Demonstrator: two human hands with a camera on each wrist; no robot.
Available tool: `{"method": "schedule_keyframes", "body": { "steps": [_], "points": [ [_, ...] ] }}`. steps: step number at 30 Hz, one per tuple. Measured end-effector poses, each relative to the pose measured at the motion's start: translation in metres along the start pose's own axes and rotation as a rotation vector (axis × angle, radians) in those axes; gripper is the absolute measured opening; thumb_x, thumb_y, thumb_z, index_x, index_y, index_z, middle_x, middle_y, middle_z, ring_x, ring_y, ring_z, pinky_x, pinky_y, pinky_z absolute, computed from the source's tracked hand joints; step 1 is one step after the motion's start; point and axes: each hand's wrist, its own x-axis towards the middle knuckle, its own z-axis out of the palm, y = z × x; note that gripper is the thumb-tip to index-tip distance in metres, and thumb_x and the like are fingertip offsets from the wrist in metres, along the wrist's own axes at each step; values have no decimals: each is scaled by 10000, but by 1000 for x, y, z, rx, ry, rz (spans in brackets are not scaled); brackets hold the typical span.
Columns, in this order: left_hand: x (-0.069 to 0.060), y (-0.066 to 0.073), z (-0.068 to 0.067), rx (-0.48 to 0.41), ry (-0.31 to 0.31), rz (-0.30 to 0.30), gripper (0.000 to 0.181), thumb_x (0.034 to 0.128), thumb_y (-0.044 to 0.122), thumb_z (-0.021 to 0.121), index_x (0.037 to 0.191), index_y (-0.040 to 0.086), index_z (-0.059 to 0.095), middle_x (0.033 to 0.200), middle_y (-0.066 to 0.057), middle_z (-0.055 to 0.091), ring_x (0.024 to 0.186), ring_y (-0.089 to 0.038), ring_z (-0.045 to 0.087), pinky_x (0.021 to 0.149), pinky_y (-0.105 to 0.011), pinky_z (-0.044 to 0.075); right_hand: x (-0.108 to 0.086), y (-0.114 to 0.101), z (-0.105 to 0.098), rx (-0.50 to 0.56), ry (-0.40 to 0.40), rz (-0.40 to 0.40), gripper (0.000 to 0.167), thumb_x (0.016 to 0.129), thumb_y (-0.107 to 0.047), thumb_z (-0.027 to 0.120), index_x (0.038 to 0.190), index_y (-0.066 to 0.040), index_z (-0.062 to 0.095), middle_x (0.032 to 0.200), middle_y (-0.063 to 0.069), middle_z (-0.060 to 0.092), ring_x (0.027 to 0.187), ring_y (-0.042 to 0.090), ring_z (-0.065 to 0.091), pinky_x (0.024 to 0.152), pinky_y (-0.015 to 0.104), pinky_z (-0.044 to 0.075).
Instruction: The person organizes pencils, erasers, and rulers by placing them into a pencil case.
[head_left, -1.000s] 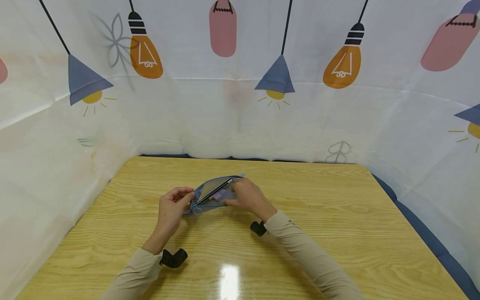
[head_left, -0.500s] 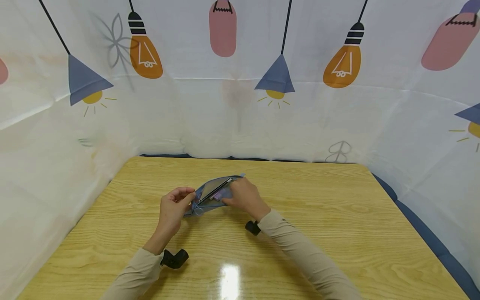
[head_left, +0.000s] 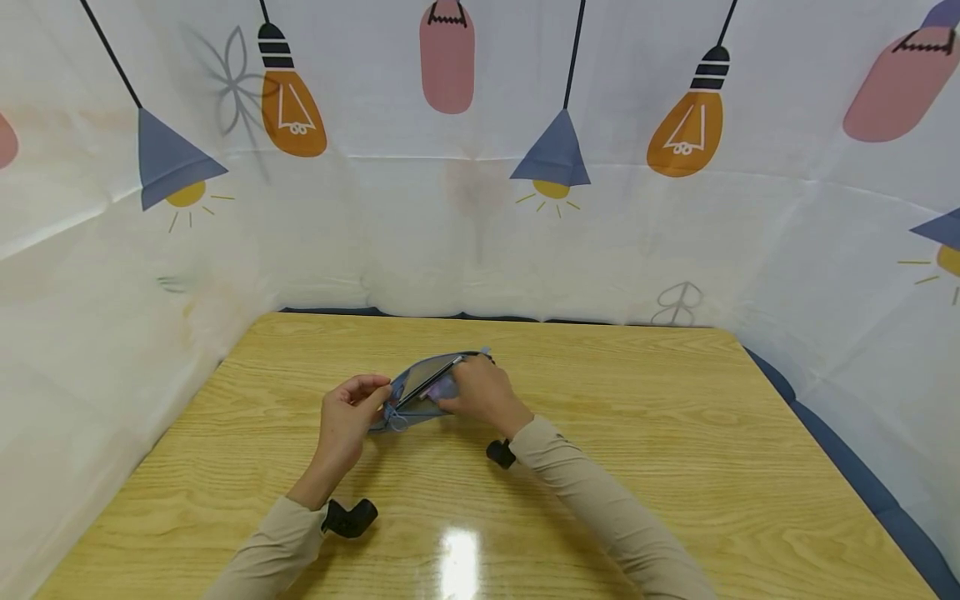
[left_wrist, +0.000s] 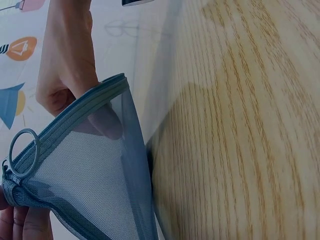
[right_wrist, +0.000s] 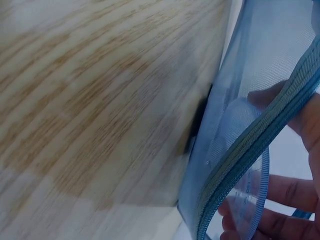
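A blue mesh zip pouch (head_left: 429, 411) stands tilted with its mouth open near the middle of the table. My left hand (head_left: 347, 421) pinches its left end by the zipper, beside the pull ring (left_wrist: 23, 154). Into the mouth reaches my right hand (head_left: 487, 393), its thumb showing through the mesh in the left wrist view. Seen from the right wrist, that hand pinches a clear curved protractor (right_wrist: 254, 192) partly inside the pouch. A dark, slim pen-like stick (head_left: 431, 381) and a small purple item (head_left: 438, 390) lie within; their kinds are unclear.
The wooden table (head_left: 637, 467) extends around both hands. A white printed cloth (head_left: 465, 242) hangs behind it and at the sides. Black camera mounts (head_left: 351, 517) jut from both wrists.
My right hand has shifted a little left and farther into the pouch, covering more of its contents. The left hand and the pouch have hardly moved.
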Motion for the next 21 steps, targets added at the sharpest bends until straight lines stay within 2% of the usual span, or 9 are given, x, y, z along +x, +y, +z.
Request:
{"method": "schedule_keyframes", "body": {
  "steps": [4,7,11,15,21],
  "points": [
    [0,0,0,-4,-1,1,162,909,8,661,1037,-91,654,908,-75,630,763,-127,619,660,-285,562,1,3,1,16,4,-33,362,806,-410,762,647,-180,531,612,-63,456,573,90,410,456,230,340],
    [0,0,0,-8,-1,1,162,908,7,663,1035,-92,654,904,-79,632,762,-127,618,666,-289,563,2,5,2,24,-14,-58,298,800,-418,765,737,-159,630,696,-65,543,634,88,480,495,233,396],
    [1,0,0,-11,2,-3,160,905,4,664,1033,-92,654,896,-73,636,764,-128,622,674,-293,564,3,7,2,23,-55,-92,300,803,-433,753,856,-145,691,769,-78,564,697,87,521,530,244,439],
    [1,-1,1,-17,2,-6,162,904,-6,659,1037,-98,652,901,-77,632,775,-133,624,685,-297,564,4,8,2,26,-89,-123,273,818,-416,746,857,-149,699,763,-82,578,694,86,542,535,248,459],
    [1,-2,1,-12,4,-4,160,907,-4,656,1037,-97,651,906,-82,628,774,-134,622,683,-293,564,4,8,2,10,-102,-151,304,855,-343,727,1058,-116,730,985,-12,687,859,133,634,675,293,532]
  ]
}}
